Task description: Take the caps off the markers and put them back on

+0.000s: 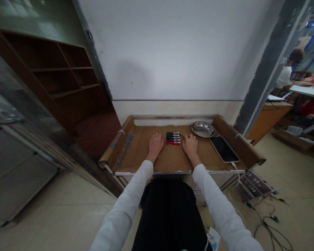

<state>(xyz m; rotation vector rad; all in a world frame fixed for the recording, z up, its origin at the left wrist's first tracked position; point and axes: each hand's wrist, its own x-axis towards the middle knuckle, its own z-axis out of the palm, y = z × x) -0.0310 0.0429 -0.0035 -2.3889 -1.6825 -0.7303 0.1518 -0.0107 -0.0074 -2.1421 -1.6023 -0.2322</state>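
A row of several marker pens (173,138), black ones and a red one at the near end, lies in the middle of a cardboard-covered metal table (136,153). My left hand (156,143) lies flat and open on the cardboard just left of the pens. My right hand (190,144) lies flat and open just right of them. Neither hand touches the pens or holds anything.
A steel dish (203,129) sits at the table's back right. A phone (224,149) on a white cable lies near the right edge. Wooden shelves (60,76) stand on the left, a power strip and cables (253,184) lie on the floor at right. A person (290,69) sits far right.
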